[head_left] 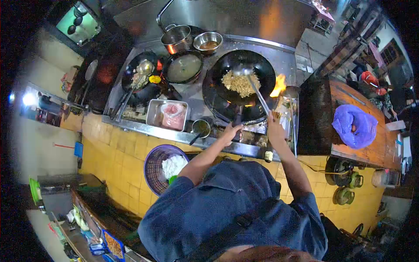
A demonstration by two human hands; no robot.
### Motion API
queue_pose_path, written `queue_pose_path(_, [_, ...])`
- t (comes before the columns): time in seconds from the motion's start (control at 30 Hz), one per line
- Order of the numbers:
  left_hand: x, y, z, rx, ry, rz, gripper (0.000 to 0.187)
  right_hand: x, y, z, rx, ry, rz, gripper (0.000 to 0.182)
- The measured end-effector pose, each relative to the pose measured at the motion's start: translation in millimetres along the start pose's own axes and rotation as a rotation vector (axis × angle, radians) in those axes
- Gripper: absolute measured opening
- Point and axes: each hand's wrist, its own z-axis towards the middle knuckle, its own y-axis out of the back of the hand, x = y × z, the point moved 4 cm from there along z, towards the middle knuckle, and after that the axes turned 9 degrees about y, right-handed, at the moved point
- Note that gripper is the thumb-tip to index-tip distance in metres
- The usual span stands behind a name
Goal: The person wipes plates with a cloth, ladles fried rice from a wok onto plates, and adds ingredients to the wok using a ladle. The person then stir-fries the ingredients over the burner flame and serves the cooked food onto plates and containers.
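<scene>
My left hand (231,133) is closed around the handle of a large black wok (214,100), at its near side. My right hand (275,128) grips the wooden end of a long metal ladle (260,97), whose round head rests at the far edge of the food. Light brown food (239,84), like rice or short noodles, is heaped in the middle of the wok. A flame (278,85) rises by the wok's right rim, and smaller orange glows show near its handle.
Left on the stove are a second wok (128,76) with a ladle, a pan of cloudy liquid (184,67), a pot (176,39), a steel bowl (208,42) and a metal tray (150,117). A purple basket (150,174) stands on the floor. A blue plastic bag (355,125) lies on the right table.
</scene>
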Motion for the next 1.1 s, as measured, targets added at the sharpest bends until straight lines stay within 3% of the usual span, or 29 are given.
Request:
queue_pose_path(0.1, [-3, 7, 6, 0.011, -0.015, 0.048, 0.015, -1, 25, 2, 0.017, 0.082, -0.066, 0.051])
queue_pose_path(0.17, [0, 8, 4, 0.048, 0.003, 0.104, 0.03, -2, 61, -16, 0.079, 0.077, 0.035, 0.053])
queue_pose_path(0.23, [-1, 8, 4, 0.026, 0.026, 0.138, 0.035, -11, 0, -21, 0.056, 0.036, -0.004, 0.055])
queue_pose_path(0.3, [-20, -10, -24, -0.099, -0.002, 0.11, 0.014, -12, -66, -27, 0.064, -0.066, 0.337, 0.059])
queue_pose_path(0.37, [-8, -1, -9, -0.049, 0.05, 0.057, 0.014, 34, -11, -19, 0.14, -0.068, 0.777, 0.052])
queue_pose_path(0.4, [-3, 2, -5, -0.021, 0.038, -0.004, 0.014, 26, -17, -16, 0.315, -0.318, 1.231, 0.045])
queue_pose_path(0.43, [3, 7, 2, 0.027, 0.056, 0.009, 0.015, 5, -31, -5, 0.353, -0.208, 1.236, 0.045])
queue_pose_path(0.5, [2, 7, 3, 0.033, 0.068, -0.044, 0.018, 12, 44, -11, 0.046, 0.316, 0.546, 0.046])
queue_pose_path(0.53, [2, 8, 4, 0.035, 0.069, -0.04, 0.018, 14, 68, -20, 0.043, 0.312, 0.548, 0.046])
queue_pose_path(0.6, [3, 11, 12, 0.02, 0.047, 0.049, 0.016, 15, 91, -38, 0.257, 0.259, 0.356, 0.047])
queue_pose_path(0.63, [4, 13, 16, 0.025, 0.046, 0.049, 0.016, 18, 88, -37, 0.255, 0.257, 0.353, 0.047])
queue_pose_path(0.7, [10, 21, 34, 0.045, -0.033, 0.172, 0.014, 28, 68, -36, 0.18, 0.14, 0.04, 0.045])
queue_pose_path(0.73, [31, 37, 66, 0.053, 0.087, 0.164, 0.015, 33, 39, -26, 0.129, 0.054, 0.09, 0.047])
queue_pose_path(0.77, [23, 30, 53, 0.021, 0.199, 0.267, 0.018, 36, 7, -15, 0.18, 0.014, 0.102, 0.047])
queue_pose_path(0.83, [5, -6, 13, -0.031, 0.142, -0.055, 0.022, 38, 44, -8, 0.22, 0.128, 0.368, 0.047])
queue_pose_path(0.87, [2, -19, 7, -0.142, 0.169, 0.021, 0.022, 33, 79, -12, 0.267, 0.202, 0.342, 0.046])
queue_pose_path(0.9, [-28, -65, -53, -0.068, 0.182, -0.192, 0.018, 25, 115, -15, 0.308, 0.275, 0.32, 0.045])
queue_pose_path(0.93, [-53, -98, -90, 0.228, 0.289, -0.582, 0.017, 20, 143, -22, 0.288, 0.284, 0.241, 0.047])
queue_pose_path(1.03, [-70, -112, -135, 0.24, 0.46, -0.422, 0.018, 11, 152, -32, 0.27, 0.334, 0.217, 0.046])
queue_pose_path(1.1, [-66, -80, -104, 0.371, 0.468, -0.408, 0.018, 17, 150, -49, 0.297, 0.368, 0.283, 0.044])
